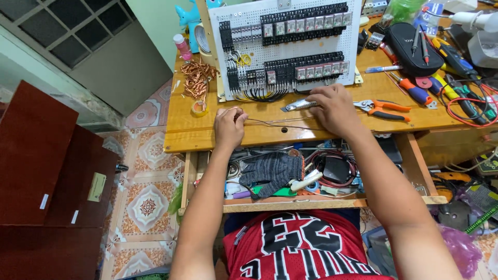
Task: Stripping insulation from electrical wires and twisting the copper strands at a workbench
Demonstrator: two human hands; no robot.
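My left hand is closed on one end of a thin wire that lies stretched along the front of the wooden desk. My right hand presses down on the wire's other end, fingers curled. Its fingertips rest on the handle of a silver utility knife. Behind both hands a white perforated panel leans upright, carrying rows of black relays and terminal blocks with wire loops hanging below.
Orange-handled pliers lie right of my right hand. Screwdrivers, a black pouch and red cable crowd the desk's right side. Copper wire scraps and a tape roll lie left. An open drawer below holds a grey glove and cables.
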